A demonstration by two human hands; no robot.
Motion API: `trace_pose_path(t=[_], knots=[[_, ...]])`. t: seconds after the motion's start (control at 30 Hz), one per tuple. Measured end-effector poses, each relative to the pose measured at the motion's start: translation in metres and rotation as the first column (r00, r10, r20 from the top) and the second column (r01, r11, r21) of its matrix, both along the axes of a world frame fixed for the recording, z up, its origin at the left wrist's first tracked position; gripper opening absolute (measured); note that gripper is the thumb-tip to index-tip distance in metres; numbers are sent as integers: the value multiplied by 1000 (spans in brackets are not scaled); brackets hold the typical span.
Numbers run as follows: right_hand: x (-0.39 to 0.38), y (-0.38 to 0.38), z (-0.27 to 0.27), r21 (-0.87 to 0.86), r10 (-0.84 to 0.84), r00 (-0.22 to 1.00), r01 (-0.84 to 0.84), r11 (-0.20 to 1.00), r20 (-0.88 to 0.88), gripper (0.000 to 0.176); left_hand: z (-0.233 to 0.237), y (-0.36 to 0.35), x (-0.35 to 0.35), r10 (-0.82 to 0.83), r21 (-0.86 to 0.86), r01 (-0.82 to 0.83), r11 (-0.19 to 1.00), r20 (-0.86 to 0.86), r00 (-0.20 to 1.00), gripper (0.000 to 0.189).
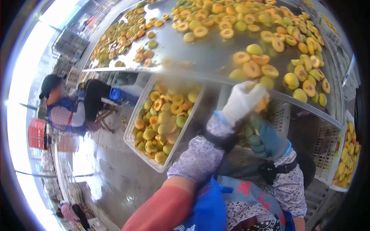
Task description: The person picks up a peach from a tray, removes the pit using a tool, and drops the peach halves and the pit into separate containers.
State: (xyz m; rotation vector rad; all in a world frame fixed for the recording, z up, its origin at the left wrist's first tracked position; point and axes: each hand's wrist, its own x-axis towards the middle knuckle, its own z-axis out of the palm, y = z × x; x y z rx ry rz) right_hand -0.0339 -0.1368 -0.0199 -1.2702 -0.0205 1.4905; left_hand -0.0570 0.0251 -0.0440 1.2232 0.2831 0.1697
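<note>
My left hand [243, 102], in a white glove, is closed at the near edge of the metal table [162, 57]. An orange-yellow peach half [263, 104] shows at its fingertips, partly blurred. Below and to the right, my right hand [266, 136], in a teal glove, has its fingers curled; what they hold, if anything, is hidden. Just beyond my left hand lies a small group of peach halves [252, 69], cut sides showing orange. Under my hands stands a pale plastic crate [283, 117], its contents mostly covered by the gloves.
A white crate [129, 140] full of yellow-green peaches stands at left. More halves [227, 15] cover the table's far side, with another pile [308, 77] at right. A filled crate [345, 158] stands far right. A seated person [65, 107] is at left on the wet floor.
</note>
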Motion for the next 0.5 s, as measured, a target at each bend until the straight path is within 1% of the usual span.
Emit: trace_pose_path(t=[0.03,0.1,0.13,0.17,0.23,0.3,0.33,0.37,0.47,0.5], knots=[[0,-3,-5,59,7,998,-3,998,-62,46,0,1,-2,-45,-37,45,998,18,999,38],[0,-5,-10,174,37,983,-4,985,-182,47,2,-3,-4,26,-238,0,971,106,994,37],[-4,-4,-13,155,-2,980,33,987,-199,44,-1,-6,-4,72,-334,-19,942,146,987,37],[-9,-2,-20,89,-44,997,49,995,-60,44,-8,-11,-1,141,-438,-37,898,206,968,39],[-19,0,-41,-18,-108,967,115,993,231,46,-14,-12,3,199,-365,-95,926,259,945,37],[-16,-3,-45,-13,-89,975,94,996,204,46,-11,-6,-2,103,-188,-56,981,252,962,35],[-9,-8,-36,46,-41,999,40,998,29,45,-9,-5,-2,45,-96,-22,995,245,968,34],[-5,-10,-30,114,17,989,0,994,-144,45,-9,-6,-3,60,-176,-14,984,260,964,34],[-8,-12,-27,251,-9,960,82,965,-279,47,-16,-11,3,117,-414,26,910,315,942,33],[-10,-11,-28,205,-34,983,71,976,-178,45,-17,-13,4,158,-471,8,882,312,937,33]])
